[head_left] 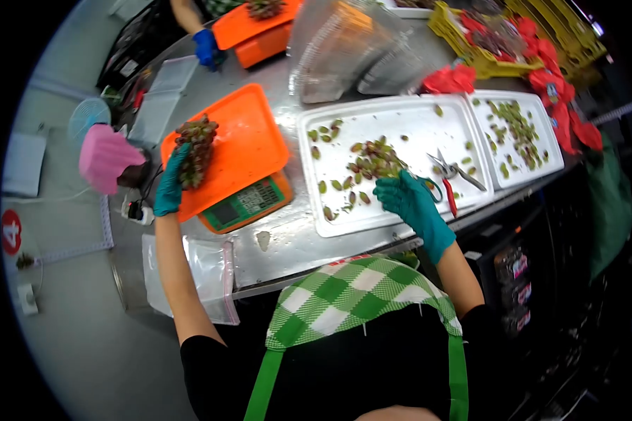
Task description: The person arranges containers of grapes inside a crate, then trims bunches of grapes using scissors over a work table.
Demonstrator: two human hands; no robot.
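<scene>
My left hand [170,184], in a teal glove, grips the left side of a bunch of reddish grapes [198,149]. The bunch is at the orange pan [249,133] of a scale with a green display panel [246,205]; whether it rests there I cannot tell. Over a white tray [323,226], my right hand [409,203], also gloved, has its fingers stretched out beside a small heap of loose grapes [376,158]. Pruning shears [448,172] with one red handle lie right of that hand. A teal looped handle [434,188] shows close to its fingers.
A second white tray [556,165] holds more loose grapes. Clear plastic bags [337,52] stand behind, with a yellow crate [451,31] at the back right. Across the table, another person's blue-gloved hand [207,49] is near another orange scale [260,48]. A zip bag [207,270] overhangs the front edge.
</scene>
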